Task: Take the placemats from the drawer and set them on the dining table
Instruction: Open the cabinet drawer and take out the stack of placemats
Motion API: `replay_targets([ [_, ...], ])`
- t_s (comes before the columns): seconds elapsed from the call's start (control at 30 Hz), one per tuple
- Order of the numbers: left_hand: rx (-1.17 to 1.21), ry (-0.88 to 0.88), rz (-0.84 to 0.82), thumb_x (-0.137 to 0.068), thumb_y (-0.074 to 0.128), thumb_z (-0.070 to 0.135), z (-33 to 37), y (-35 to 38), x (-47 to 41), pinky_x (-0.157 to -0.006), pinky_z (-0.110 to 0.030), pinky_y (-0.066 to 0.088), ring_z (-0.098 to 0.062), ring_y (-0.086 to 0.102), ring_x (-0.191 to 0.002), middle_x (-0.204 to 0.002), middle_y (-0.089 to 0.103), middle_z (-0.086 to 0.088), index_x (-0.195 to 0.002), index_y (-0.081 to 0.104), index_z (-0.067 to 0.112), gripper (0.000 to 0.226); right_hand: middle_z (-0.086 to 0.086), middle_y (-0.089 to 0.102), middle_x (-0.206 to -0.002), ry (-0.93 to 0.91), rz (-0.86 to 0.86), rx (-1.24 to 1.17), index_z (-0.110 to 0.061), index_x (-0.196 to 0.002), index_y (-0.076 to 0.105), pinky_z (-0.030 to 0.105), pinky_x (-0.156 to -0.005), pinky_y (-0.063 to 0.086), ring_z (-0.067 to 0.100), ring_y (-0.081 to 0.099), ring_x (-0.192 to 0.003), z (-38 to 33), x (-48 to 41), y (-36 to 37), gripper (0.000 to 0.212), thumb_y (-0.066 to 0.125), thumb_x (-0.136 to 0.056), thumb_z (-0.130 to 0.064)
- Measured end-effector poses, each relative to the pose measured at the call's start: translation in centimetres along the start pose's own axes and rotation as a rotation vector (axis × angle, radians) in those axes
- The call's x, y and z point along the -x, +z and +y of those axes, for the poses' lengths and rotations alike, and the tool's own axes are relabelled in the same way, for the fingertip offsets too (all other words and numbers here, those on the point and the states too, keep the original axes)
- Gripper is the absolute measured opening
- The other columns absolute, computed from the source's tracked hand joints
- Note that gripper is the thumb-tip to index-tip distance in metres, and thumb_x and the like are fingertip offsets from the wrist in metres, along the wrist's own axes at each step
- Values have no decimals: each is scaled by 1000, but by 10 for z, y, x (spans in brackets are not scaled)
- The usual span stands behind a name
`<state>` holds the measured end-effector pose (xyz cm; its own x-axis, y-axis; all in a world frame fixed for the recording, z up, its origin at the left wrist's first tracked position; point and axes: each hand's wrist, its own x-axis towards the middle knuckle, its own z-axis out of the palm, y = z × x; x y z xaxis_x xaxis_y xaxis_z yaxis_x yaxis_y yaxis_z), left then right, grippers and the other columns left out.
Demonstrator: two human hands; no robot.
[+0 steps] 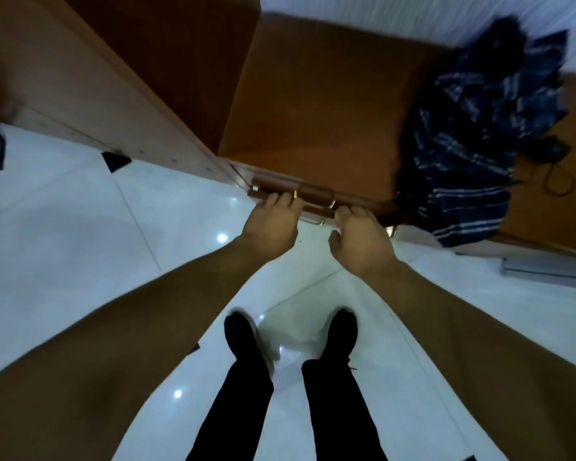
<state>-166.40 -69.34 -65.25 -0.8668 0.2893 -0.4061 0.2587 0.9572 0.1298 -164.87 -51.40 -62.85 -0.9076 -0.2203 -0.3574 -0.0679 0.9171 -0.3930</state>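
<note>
I look straight down at a low wooden cabinet [313, 101]. Its top drawer front [316, 196] is a dark red-brown strip with gold metal handles [332, 203], just past the cabinet's front edge. My left hand [271, 222] grips the drawer front at its left part, fingers curled over the top edge. My right hand [359, 239] grips it to the right of the middle handle in the same way. The drawer's inside is hidden, and no placemats are in view.
A dark blue plaid cloth [479, 128] lies heaped on the cabinet top at the right, hanging over the front. A tall wooden wardrobe side [90, 81] stands at the left. White glossy floor tiles [80, 244] surround my black shoes [240, 331]. A grey bar [546, 269] lies on the floor at the right.
</note>
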Motion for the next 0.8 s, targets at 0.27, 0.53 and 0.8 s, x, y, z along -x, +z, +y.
replay_targets([
  [0.27,-137,79,-10,-83,65,11,-12,77,-53,-90,-41,50,-32,55,-110,-125,56,-13,-129,46,13,50,18,62,-111,-1,81,83,-5,-114,58,43,-80,54,35,61,-97,20,-60,87,30,60,-84,-3],
  [0.53,-300,144,80,-86,58,18,-14,96,-78,-96,-42,39,-28,48,-116,-121,60,-7,-123,56,17,37,20,67,-94,11,133,279,-1,-98,67,44,-75,54,38,63,-88,26,-84,117,25,67,-73,2],
  [0.8,-146,134,110,-79,45,14,-4,114,-43,-90,-43,43,-31,56,-100,-100,65,-11,-104,60,10,30,18,66,-91,67,182,242,-1,-92,67,42,-79,48,36,60,-89,10,-55,142,25,61,-68,3],
])
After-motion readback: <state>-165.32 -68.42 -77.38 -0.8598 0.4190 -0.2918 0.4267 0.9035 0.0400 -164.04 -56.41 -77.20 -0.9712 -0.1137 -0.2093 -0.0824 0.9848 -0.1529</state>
